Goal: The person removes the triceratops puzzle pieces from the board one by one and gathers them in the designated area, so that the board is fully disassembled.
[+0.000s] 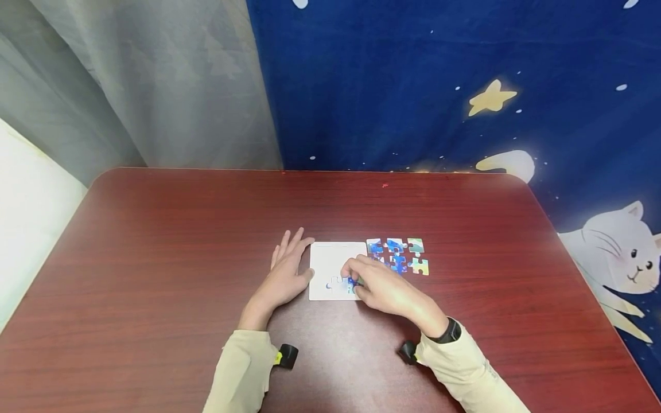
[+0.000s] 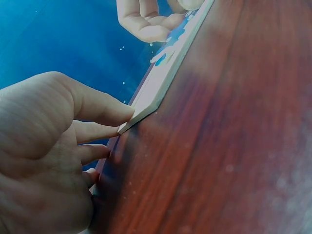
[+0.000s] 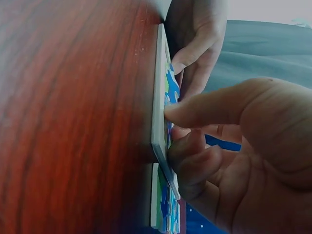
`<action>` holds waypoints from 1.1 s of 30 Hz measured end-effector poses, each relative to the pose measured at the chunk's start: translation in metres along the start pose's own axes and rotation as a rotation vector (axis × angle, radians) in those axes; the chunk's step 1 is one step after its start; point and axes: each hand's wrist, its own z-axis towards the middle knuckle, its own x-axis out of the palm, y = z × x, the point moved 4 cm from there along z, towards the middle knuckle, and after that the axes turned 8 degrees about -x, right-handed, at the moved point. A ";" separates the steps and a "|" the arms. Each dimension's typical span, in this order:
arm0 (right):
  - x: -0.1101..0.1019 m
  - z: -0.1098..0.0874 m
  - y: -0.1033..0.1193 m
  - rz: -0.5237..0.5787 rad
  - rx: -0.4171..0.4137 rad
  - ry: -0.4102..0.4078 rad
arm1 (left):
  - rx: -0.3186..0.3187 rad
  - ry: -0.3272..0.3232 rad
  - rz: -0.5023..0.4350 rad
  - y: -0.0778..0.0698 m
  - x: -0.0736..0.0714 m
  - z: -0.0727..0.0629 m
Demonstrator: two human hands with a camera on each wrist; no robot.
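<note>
A white puzzle board [image 1: 338, 258] lies flat on the table, with joined pieces in its lower part, some washed out by glare. My left hand [image 1: 284, 280] rests at the board's left side, its fingers straight and spread toward the upper-left corner. The left thumb [image 2: 114, 109] touches the board's edge. Over the lower right of the board, my right hand [image 1: 382, 285] pinches a blue puzzle piece [image 1: 352, 285] between thumb and curled fingers. The right thumb [image 3: 187, 111] comes down at the board's near edge. The right hand hides part of the piece.
Several loose puzzle pieces [image 1: 396, 264] lie in rows just right of the board, partly behind the right hand. The reddish-brown table [image 1: 155, 258] reaches back to a grey curtain [image 1: 196, 86] and a blue one [image 1: 372, 86]. A tiny red mark [image 1: 385, 185] shows near the back edge.
</note>
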 end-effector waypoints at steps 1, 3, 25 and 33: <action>0.000 0.000 0.000 -0.006 -0.007 -0.003 | 0.000 0.000 0.001 0.000 0.000 0.000; -0.001 0.000 0.001 -0.014 -0.019 -0.010 | 0.003 0.000 0.002 0.000 0.000 0.000; -0.004 0.003 0.002 0.016 -0.046 -0.068 | -0.003 0.009 -0.004 -0.001 -0.001 0.000; -0.003 0.003 0.003 -0.010 -0.073 -0.075 | 0.005 -0.004 0.001 0.000 0.000 0.000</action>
